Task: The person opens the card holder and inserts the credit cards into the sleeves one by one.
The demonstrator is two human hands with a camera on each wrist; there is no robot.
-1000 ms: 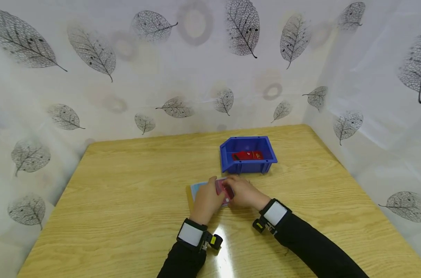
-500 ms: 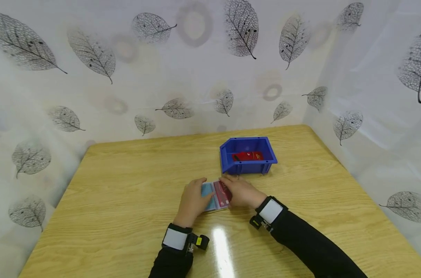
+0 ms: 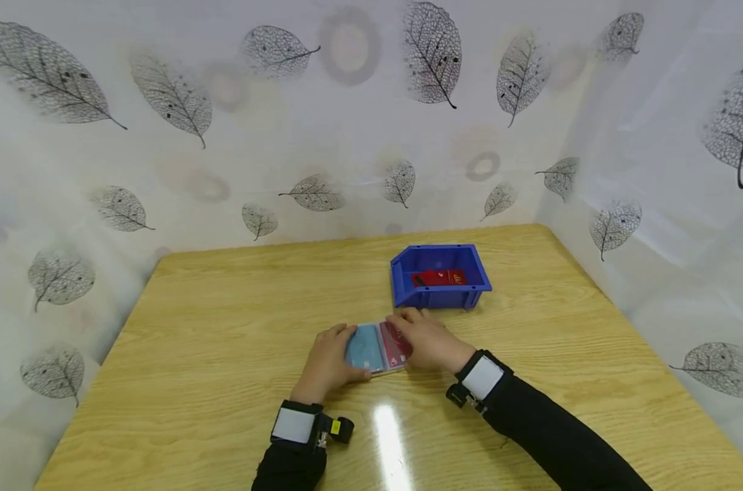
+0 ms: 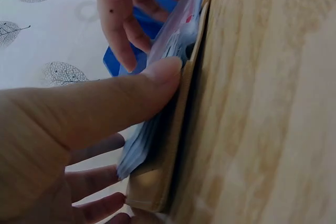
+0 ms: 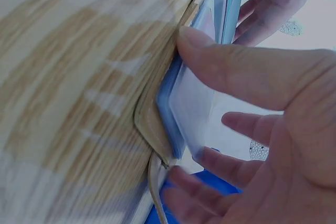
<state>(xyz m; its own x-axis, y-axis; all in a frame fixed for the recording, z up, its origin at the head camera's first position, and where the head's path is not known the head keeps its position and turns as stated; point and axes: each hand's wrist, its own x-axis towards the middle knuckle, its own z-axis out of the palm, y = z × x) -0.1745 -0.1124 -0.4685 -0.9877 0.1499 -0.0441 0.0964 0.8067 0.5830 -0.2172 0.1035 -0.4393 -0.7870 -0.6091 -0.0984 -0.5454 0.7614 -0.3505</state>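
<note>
A card holder (image 3: 365,349) with a tan cover and clear sleeves lies open on the table, a light blue page on its left and a red card (image 3: 393,344) on its right. My left hand (image 3: 327,363) holds its left side, thumb at the near edge and fingers at the far edge. In the left wrist view, the thumb lies over the stacked sleeves (image 4: 137,148) above the tan cover (image 4: 149,187). My right hand (image 3: 431,343) holds the right side; in the right wrist view its thumb presses at the edge of the sleeves (image 5: 197,98), fingers spread beyond them.
Just behind the hands stands a blue plastic bin (image 3: 444,298) with a red card-like item (image 3: 439,277) inside. A wooden table (image 3: 224,314) extends all round, with a leaf-printed white sheet (image 3: 347,136) behind it. A thin strap (image 5: 154,187) hangs by the cover's corner.
My left hand has moved left from over the middle of the card holder to its left side, uncovering the light blue page. The right hand stays at the right side.
</note>
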